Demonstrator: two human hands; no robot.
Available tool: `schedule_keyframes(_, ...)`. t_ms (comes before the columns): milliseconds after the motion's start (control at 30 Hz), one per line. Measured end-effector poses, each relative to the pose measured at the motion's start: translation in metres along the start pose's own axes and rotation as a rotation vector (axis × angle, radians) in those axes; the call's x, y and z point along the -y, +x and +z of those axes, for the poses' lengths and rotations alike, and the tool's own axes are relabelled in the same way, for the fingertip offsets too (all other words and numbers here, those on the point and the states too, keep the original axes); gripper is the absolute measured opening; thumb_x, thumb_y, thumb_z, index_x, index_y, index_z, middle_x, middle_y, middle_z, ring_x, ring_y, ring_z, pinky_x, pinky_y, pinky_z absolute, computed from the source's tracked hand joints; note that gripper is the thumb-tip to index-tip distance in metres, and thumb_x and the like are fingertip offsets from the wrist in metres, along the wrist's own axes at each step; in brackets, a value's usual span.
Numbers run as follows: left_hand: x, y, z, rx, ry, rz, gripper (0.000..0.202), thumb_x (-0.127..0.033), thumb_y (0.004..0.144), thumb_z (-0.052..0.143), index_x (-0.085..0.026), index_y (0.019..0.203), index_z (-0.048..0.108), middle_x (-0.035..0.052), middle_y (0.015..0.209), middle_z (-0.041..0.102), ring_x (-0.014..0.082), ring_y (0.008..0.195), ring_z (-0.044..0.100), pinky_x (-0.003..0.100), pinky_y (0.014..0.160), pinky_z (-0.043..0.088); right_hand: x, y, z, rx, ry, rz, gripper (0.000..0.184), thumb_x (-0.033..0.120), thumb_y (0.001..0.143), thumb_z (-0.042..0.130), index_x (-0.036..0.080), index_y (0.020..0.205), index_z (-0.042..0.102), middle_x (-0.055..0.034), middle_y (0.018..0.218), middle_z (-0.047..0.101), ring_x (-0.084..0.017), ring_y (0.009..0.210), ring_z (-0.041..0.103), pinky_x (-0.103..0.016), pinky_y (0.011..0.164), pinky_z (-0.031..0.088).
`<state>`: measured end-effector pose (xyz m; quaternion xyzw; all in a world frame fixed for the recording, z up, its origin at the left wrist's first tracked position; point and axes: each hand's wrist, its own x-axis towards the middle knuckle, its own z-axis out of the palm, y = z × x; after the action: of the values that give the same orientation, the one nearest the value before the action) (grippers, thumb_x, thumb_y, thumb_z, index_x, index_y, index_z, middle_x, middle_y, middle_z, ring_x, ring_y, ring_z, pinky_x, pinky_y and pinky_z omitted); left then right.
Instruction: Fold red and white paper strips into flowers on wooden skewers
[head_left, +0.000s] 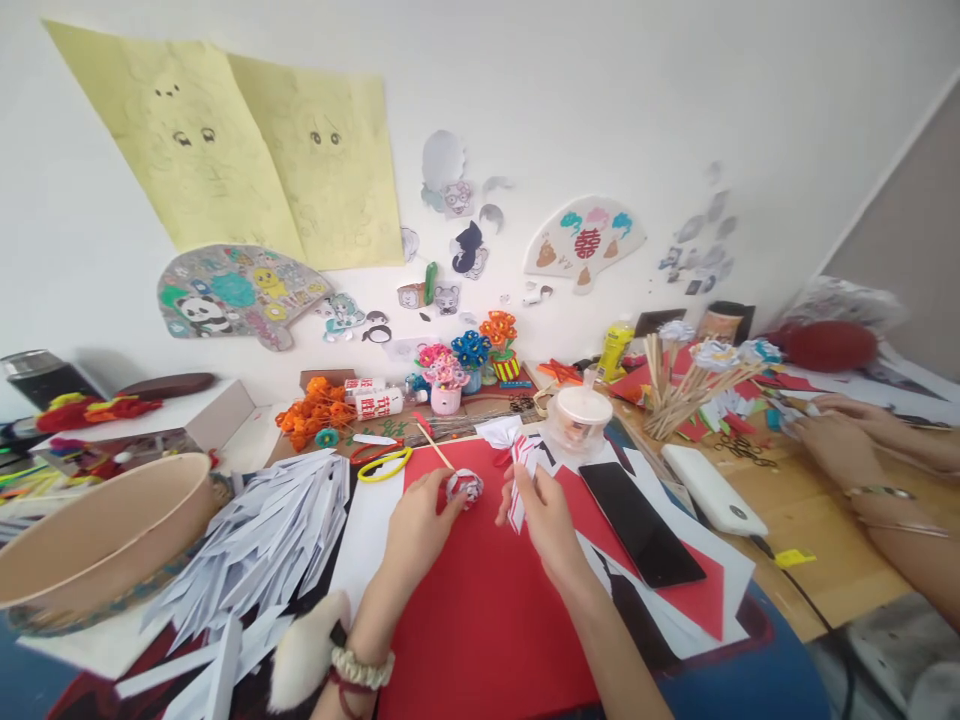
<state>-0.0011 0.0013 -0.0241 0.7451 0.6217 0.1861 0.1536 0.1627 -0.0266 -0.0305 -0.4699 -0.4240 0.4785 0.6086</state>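
My left hand [421, 520] pinches a small rolled paper flower [468, 487], white with red and dark marks. A thin wooden stick [435, 443] juts from the flower towards the wall. Just to the right, my right hand [551, 512] has its thumb and fingers closed on a white paper strip [519, 492] with red stripes. Flower and strip are a short way apart, both above a red sheet [480, 620]. Yellow-handled scissors [385, 465] lie beyond my left hand. Beyond the strip there is a white paper piece [498, 432].
Many white paper strips [277, 520] are piled at left beside a round pink basin [112, 520]. A black phone [641, 522] and a lidded plastic tub [581, 415] sit at right. Another person's hands [840, 440] work farther right, near a white power bank [712, 490] and stick-stemmed paper flowers [716, 355].
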Motion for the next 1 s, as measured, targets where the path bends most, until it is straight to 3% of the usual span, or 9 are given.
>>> schedule_keyframes(167,-0.001,0.002,-0.001,-0.035,0.017,-0.007,0.034,-0.035,0.095,0.049,-0.017,0.123,0.056,0.0102,0.121,0.065,0.0267,0.110,0.060,0.039,0.092,0.046,-0.008,-0.029,-0.017,0.012,-0.002,0.058,0.045,0.063,0.089,0.046,0.019,0.083,0.052,0.0071,0.059,0.044,-0.007,0.041,0.044,-0.021,0.042,0.038)
schedule_keyframes(300,-0.008,0.000,-0.006,-0.121,0.167,0.039,0.034,-0.037,0.096,0.046,-0.018,0.123,0.056,0.0101,0.121,0.064,0.0275,0.111,0.059,0.040,0.090,0.047,-0.007,-0.053,-0.047,-0.096,-0.061,0.084,0.046,0.062,0.090,0.046,0.018,0.081,0.053,0.0065,0.056,0.043,-0.007,0.042,0.041,-0.021,0.040,0.034)
schedule_keyframes(433,-0.018,0.007,-0.013,-0.108,0.303,0.152,0.032,-0.020,0.096,0.042,-0.016,0.123,0.057,0.0125,0.123,0.062,0.0277,0.111,0.058,0.040,0.091,0.046,0.001,-0.068,-0.077,-0.181,-0.086,0.032,0.041,0.058,0.090,0.051,0.019,0.079,0.051,0.0066,0.056,0.042,-0.008,0.041,0.043,-0.022,0.043,0.036)
schedule_keyframes(500,-0.029,0.020,-0.017,-0.106,0.324,0.200,0.038,-0.008,0.093,0.037,-0.016,0.123,0.058,0.0135,0.126,0.060,0.0300,0.115,0.055,0.045,0.094,0.043,0.006,-0.072,-0.083,-0.207,-0.078,0.002,0.039,0.057,0.090,0.052,0.019,0.078,0.051,0.0061,0.057,0.043,-0.009,0.043,0.046,-0.023,0.045,0.038)
schedule_keyframes(567,-0.044,0.039,-0.018,-0.079,0.333,0.274,0.035,-0.008,0.092,0.040,-0.019,0.119,0.060,0.0112,0.124,0.061,0.0301,0.119,0.052,0.047,0.098,0.039,0.008,-0.073,-0.085,-0.210,-0.060,0.001,0.039,0.057,0.088,0.054,0.019,0.078,0.051,0.0051,0.058,0.046,-0.010,0.044,0.049,-0.023,0.045,0.040)
schedule_keyframes(667,-0.070,0.070,-0.009,0.003,0.329,0.376,0.020,-0.016,0.090,0.055,-0.020,0.107,0.065,0.0076,0.114,0.066,0.0245,0.114,0.056,0.040,0.099,0.042,0.003,-0.072,-0.083,-0.165,-0.034,0.027,0.042,0.060,0.085,0.057,0.018,0.082,0.054,0.0022,0.061,0.052,-0.012,0.046,0.052,-0.025,0.045,0.043)
schedule_keyframes(700,-0.076,0.078,-0.003,0.027,0.330,0.386,0.014,-0.020,0.089,0.059,-0.018,0.101,0.066,0.0079,0.109,0.067,0.0242,0.111,0.057,0.040,0.098,0.043,0.000,-0.070,-0.083,-0.145,-0.035,0.036,0.043,0.061,0.083,0.058,0.018,0.083,0.054,0.0012,0.062,0.054,-0.013,0.046,0.052,-0.025,0.044,0.043)
schedule_keyframes(767,-0.084,0.089,0.010,0.057,0.330,0.379,0.020,-0.031,0.090,0.061,-0.013,0.100,0.065,0.0077,0.107,0.066,0.0227,0.105,0.060,0.044,0.095,0.046,-0.005,-0.065,-0.085,-0.125,-0.054,0.052,0.046,0.063,0.081,0.059,0.018,0.083,0.054,0.0019,0.060,0.053,-0.013,0.043,0.050,-0.025,0.042,0.041)
schedule_keyframes(1000,-0.076,0.101,0.038,0.030,0.286,0.201,0.027,-0.033,0.093,0.057,-0.014,0.113,0.060,0.0082,0.111,0.063,0.0204,0.099,0.063,0.042,0.086,0.053,0.009,-0.035,-0.083,-0.078,-0.113,0.001,0.045,0.064,0.086,0.051,0.019,0.081,0.052,0.0089,0.055,0.037,-0.007,0.038,0.038,-0.022,0.041,0.031)
